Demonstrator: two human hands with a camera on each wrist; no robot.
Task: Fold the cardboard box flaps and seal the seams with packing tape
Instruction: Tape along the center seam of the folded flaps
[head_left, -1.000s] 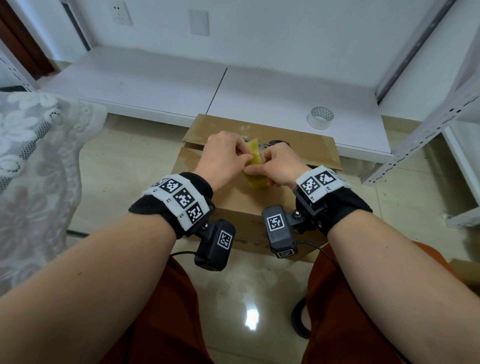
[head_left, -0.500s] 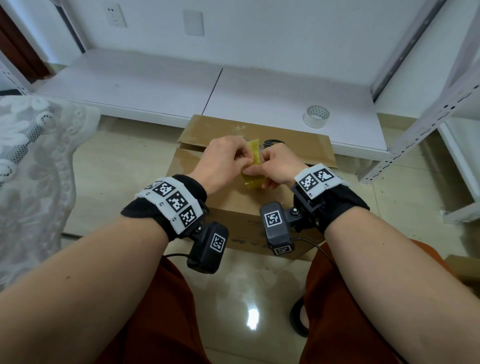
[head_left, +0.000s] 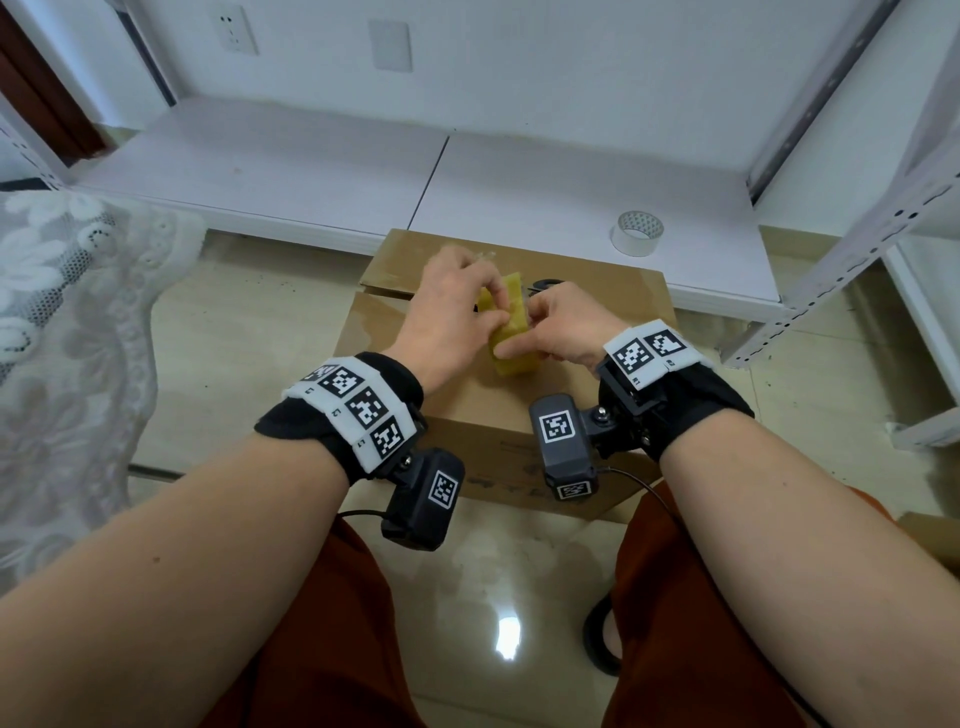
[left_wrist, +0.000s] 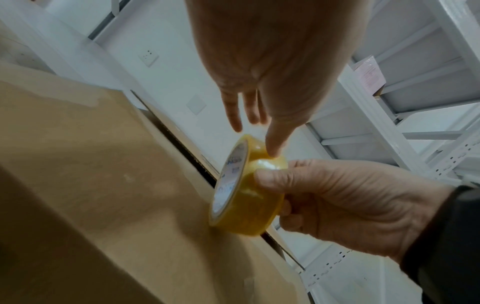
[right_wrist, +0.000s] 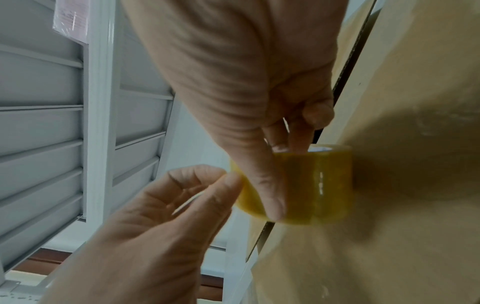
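Brown cardboard box (head_left: 467, 410) sits on the tiled floor at centre frame of the head view, between the person's knees. Top flaps are folded down. A dark open seam (left_wrist: 182, 148) runs between them — untaped where visible.

White low shelf (head_left: 322, 171) runs across the upper half of the head view behind the box. A second, whitish tape roll (head_left: 636, 233) stands on it at upper right, well apart from the hands.

Right hand (head_left: 566, 327) grips the yellow translucent packing-tape roll (head_left: 511, 332), fingers curled round it — thumb across the outer face, at least one finger tucked into the core. Roll stands on edge, resting on the box top right at the seam.

Left hand (head_left: 447, 317): thumb and forefinger pinched together at the roll's rim in the right wrist view; other fingers (left_wrist: 233, 111) straight and spread. Looks like it is picking at the tape's free end. Can't tell whether any tape is actually lifted; no loose strip is clearly visible.

Step in hand, as I read it: flaps done, starting the tape.

Next move calls for: peel the end free, keep the roll steady with the right hand, stick the end down at one end of the seam, then pull along it.
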